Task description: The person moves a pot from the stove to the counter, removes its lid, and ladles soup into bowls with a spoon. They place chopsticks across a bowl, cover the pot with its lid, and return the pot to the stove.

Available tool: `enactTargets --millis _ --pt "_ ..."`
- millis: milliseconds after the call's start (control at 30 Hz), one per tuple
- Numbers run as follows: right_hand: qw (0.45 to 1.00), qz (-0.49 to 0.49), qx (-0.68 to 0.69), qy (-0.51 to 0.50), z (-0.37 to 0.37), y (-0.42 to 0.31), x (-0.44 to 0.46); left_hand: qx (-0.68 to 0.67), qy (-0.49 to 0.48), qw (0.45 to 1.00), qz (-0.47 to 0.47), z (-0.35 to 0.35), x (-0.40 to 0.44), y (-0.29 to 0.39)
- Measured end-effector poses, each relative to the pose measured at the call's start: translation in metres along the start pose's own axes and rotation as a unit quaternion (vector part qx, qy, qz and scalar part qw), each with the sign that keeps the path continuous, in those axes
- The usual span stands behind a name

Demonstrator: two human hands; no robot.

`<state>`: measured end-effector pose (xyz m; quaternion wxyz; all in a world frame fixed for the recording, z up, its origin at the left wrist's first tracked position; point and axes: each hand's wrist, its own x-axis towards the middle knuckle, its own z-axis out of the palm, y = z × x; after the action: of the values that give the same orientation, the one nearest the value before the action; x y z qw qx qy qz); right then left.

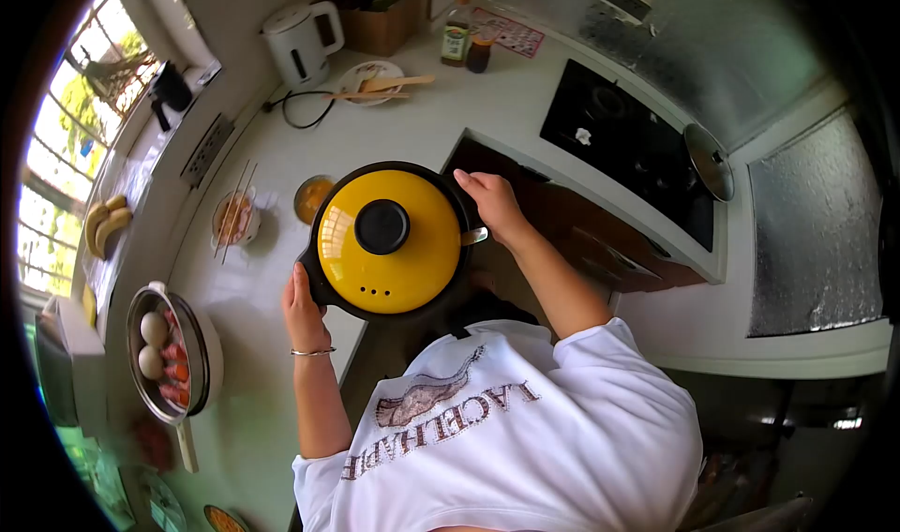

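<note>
A black pot [323, 295] with a shiny yellow lid [412, 260] and a round black knob [382, 226] is held up in front of my body, over the counter edge. My left hand [303, 309] grips the pot's handle at the lower left; a bracelet circles that wrist. At the upper right, my right hand [492, 204] is closed around the opposite handle. A metal utensil end [475, 236] sticks out from under the lid near my right hand. Just beyond the pot sits a small bowl with orange contents [316, 197].
Left on the counter are a bowl with chopsticks [234, 219] and a pan with eggs and meat [172, 349]. Farther back stand a white kettle [302, 44], a plate with wooden utensils [372, 83] and bottles [457, 35]. A black stove [619, 138] lies right, with a glass lid [709, 164].
</note>
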<state>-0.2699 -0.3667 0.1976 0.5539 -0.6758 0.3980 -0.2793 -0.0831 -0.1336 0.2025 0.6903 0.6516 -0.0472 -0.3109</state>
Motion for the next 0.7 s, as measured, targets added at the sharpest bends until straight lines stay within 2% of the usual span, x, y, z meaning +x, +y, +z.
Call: enactTargets --millis 133,167,200,233,300,433,500,600,700 --pt "0.994 0.01 -0.019 0.111 -0.105 0.009 0.02 0.036 -0.11 0.993 -0.012 0.119 0.026 0.0" --pt "0.99 0.005 -0.015 0.143 -0.129 0.013 0.025 0.073 -0.093 0.993 0.015 0.153 0.027 0.0" --pt "0.986 0.031 -0.025 0.162 -0.155 0.02 0.033 0.069 -0.126 0.99 -0.005 0.182 0.036 -0.003" --pt "0.979 0.001 -0.049 0.2 -0.179 0.027 0.043 0.066 -0.158 0.985 -0.025 0.214 0.047 -0.009" --pt "0.973 0.048 -0.021 0.224 -0.228 0.03 0.059 0.09 -0.193 0.977 -0.02 0.279 0.064 -0.018" --pt "0.95 0.072 -0.105 0.284 -0.327 0.046 0.101 0.087 -0.206 0.975 0.001 0.417 0.096 -0.042" --pt "0.93 0.065 -0.129 0.337 -0.366 0.052 0.121 0.149 -0.295 0.944 0.003 0.473 0.119 -0.045" --pt "0.91 0.104 -0.144 0.376 -0.424 0.067 0.149 0.149 -0.326 0.933 0.001 0.566 0.139 -0.054" --pt "0.891 0.142 -0.166 0.398 -0.474 0.076 0.173 0.184 -0.348 0.918 0.043 0.645 0.155 -0.062"
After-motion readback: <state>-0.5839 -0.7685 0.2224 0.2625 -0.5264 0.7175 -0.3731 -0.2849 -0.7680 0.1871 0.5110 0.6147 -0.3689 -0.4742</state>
